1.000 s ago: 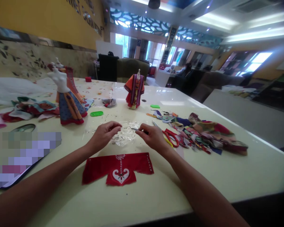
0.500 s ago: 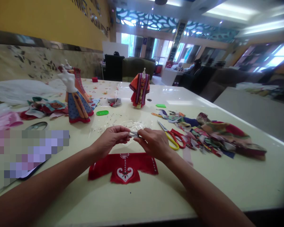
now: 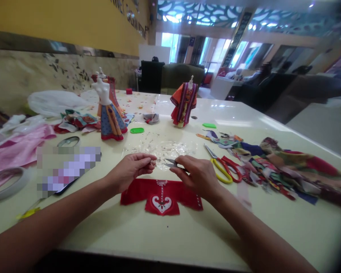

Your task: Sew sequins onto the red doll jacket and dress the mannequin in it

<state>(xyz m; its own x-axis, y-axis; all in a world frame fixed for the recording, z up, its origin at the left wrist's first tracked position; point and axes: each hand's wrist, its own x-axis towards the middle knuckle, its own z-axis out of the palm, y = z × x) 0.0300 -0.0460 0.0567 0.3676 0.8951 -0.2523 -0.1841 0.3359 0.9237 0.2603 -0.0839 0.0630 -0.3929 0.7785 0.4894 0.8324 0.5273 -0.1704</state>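
Observation:
My right hand (image 3: pixel 197 172) grips small grey thread snips (image 3: pixel 172 163), their two pointed blades apart and aimed left. My left hand (image 3: pixel 138 167) is closed in a pinch just left of the blade tips; whatever it holds is too small to make out. Below both hands a red miniature garment (image 3: pixel 161 195) lies flat, with a white heart-shaped motif and rows of pale beads down the front and on a sleeve. Behind the hands, tiny shiny beads (image 3: pixel 170 148) are scattered on a clear plastic sheet.
Scissors (image 3: pixel 223 168) with yellow and red handles lie right, beside a heap of fabric scraps (image 3: pixel 261 159). Dressed mannequins (image 3: pixel 112 117) stand at back left, and another one (image 3: pixel 184 102) at back centre. A phone (image 3: pixel 74 170), pink cloth (image 3: pixel 22 148) and tape roll (image 3: pixel 10 184) lie left.
The snips' blades have come away from my left fingers, and my two hands are farther apart. The camera view has turned left, so everything sits farther right.

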